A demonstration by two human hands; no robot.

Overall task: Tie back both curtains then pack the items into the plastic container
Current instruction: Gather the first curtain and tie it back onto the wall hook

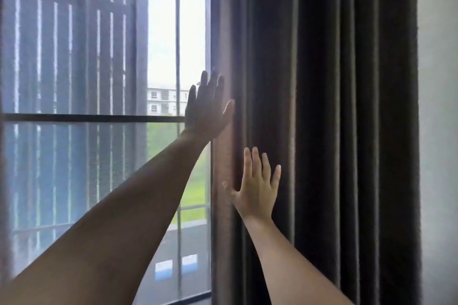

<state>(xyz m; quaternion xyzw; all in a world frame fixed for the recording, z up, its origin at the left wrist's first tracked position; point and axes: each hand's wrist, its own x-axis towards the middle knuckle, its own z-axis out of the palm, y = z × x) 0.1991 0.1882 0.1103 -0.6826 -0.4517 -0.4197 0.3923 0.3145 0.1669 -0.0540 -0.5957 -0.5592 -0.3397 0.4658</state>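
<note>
A dark grey curtain (322, 119) hangs in bunched vertical folds on the right side of the window. My left hand (208, 109) is raised with straight fingers at the curtain's left edge, its thumb against the fabric. Lower down, my right hand (257, 188) lies flat on the front of the folds with its fingers spread and its thumb at the curtain's edge. Neither hand holds anything. No tie-back, plastic container or items to pack are in view.
The window (163, 44) has a dark frame and a horizontal bar (94, 117) at mid-height. A sheer screen (69, 82) covers its left part. A pale wall (438, 131) stands right of the curtain.
</note>
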